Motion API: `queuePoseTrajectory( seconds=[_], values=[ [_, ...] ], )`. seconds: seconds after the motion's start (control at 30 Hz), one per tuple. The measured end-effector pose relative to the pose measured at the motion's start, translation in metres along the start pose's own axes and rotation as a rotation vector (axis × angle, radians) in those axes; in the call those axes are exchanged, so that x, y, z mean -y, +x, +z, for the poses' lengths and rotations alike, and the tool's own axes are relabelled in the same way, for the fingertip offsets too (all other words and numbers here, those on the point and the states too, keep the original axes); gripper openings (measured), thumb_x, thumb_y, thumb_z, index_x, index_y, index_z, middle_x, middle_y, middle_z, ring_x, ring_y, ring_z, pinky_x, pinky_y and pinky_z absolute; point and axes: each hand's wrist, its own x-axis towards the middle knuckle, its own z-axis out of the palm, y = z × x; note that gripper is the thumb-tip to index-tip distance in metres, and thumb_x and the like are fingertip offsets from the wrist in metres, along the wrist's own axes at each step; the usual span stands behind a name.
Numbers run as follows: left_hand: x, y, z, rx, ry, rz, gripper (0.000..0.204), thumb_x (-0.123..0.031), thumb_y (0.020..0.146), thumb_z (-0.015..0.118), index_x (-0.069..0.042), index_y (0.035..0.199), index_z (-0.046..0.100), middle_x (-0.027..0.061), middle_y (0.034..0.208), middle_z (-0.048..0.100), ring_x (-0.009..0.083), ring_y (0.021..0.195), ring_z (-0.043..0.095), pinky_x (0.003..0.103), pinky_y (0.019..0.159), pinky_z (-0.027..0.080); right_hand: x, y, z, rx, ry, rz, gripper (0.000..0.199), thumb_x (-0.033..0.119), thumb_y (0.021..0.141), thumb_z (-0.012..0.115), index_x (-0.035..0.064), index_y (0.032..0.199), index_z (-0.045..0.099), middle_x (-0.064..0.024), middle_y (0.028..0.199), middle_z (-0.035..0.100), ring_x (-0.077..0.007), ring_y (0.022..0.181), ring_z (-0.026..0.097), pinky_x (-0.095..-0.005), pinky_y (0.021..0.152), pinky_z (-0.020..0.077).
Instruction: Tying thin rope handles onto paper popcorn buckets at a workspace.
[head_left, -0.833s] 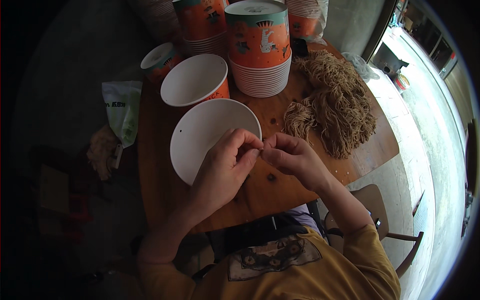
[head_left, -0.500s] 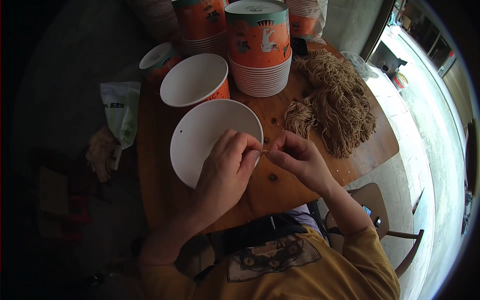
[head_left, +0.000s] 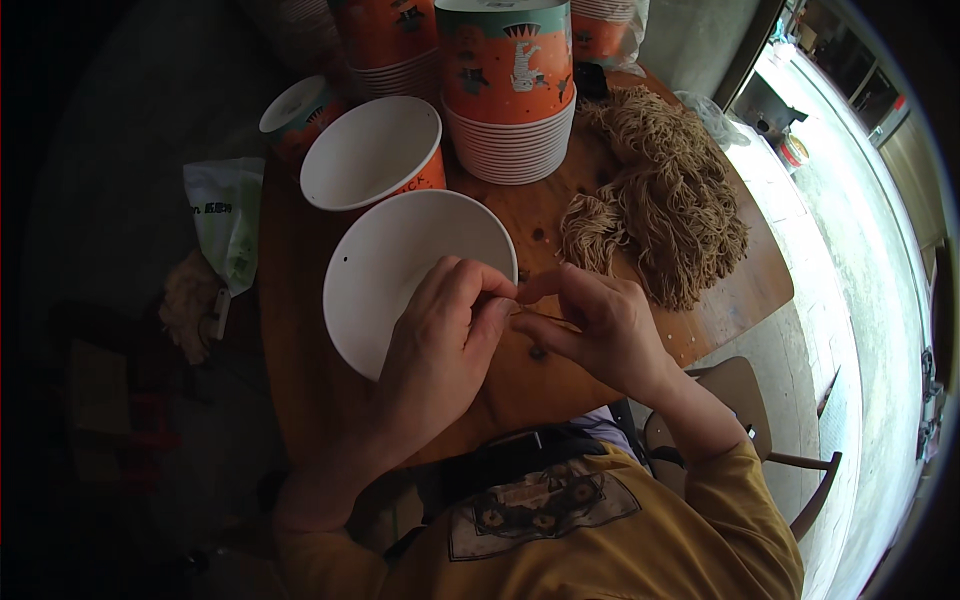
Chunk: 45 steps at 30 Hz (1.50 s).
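A white-lined paper bucket tilts toward me on the wooden table, with a small hole in its left wall. At its right rim, my left hand pinches a thin tan cord between thumb and index finger. My right hand meets it there, the index fingertip touching the left fingertips and the thumb lower down. A strand of the cord runs between the right thumb and index finger. The fingers hide most of the cord and the rim where it sits.
Behind stands another paper bucket, beside a tall stack of orange buckets. A heap of tan cords covers the table's right side. A small orange tub is at the far left, a plastic bag beyond the table edge. A chair stands at right.
The right thumb and index finger have parted, and a strand of cord now shows between them. My left hand keeps its pinch. The whole view has shifted slightly.
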Motion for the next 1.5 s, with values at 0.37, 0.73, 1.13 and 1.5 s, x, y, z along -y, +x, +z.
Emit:
queuePoseTrajectory(
  seconds=[0.37, 0.73, 1.13, 1.5],
  values=[
    [0.000, -0.002, 0.001, 0.006, 0.063, 0.057, 0.012, 0.002, 0.085, 0.059, -0.002, 0.094, 0.052, 0.0111, 0.088, 0.053, 0.0275, 0.079, 0.057, 0.038, 0.065, 0.047, -0.002, -0.002, 0.002, -0.086, -0.179, -0.196, 0.020, 0.010, 0.074, 0.071, 0.0093, 0.088, 0.058, -0.0039, 0.073, 0.061, -0.0214, 0.062, 0.062, -0.0320, 0.051, 0.0484],
    [-0.004, 0.002, -0.006, 0.132, -0.005, 0.022, 0.016, 0.003, 0.086, 0.058, -0.001, 0.101, 0.057, 0.0110, 0.093, 0.054, 0.0266, 0.083, 0.060, 0.035, 0.069, 0.050, -0.007, -0.007, 0.007, -0.189, -0.254, -0.343, 0.017, 0.012, 0.078, 0.069, 0.0083, 0.091, 0.058, -0.0039, 0.070, 0.054, -0.0200, 0.059, 0.058, -0.0330, 0.048, 0.0452],
    [-0.003, 0.008, -0.010, 0.180, 0.021, -0.024, 0.010, 0.000, 0.084, 0.062, -0.001, 0.094, 0.057, 0.0098, 0.091, 0.055, 0.0247, 0.079, 0.061, 0.033, 0.067, 0.050, -0.007, -0.010, 0.017, -0.141, 0.338, 0.005, 0.010, 0.005, 0.084, 0.068, 0.0040, 0.092, 0.061, -0.0063, 0.075, 0.062, -0.0163, 0.059, 0.059, -0.0288, 0.053, 0.0466],
    [-0.004, 0.008, -0.007, 0.169, -0.095, -0.083, 0.009, 0.001, 0.084, 0.061, -0.001, 0.092, 0.056, 0.0079, 0.089, 0.053, 0.0186, 0.078, 0.060, 0.030, 0.066, 0.051, -0.012, -0.021, 0.023, -0.091, 0.670, 0.241, 0.012, 0.007, 0.088, 0.063, 0.0035, 0.098, 0.056, 0.0009, 0.073, 0.056, -0.0026, 0.062, 0.051, -0.0196, 0.056, 0.0418]
  ],
)
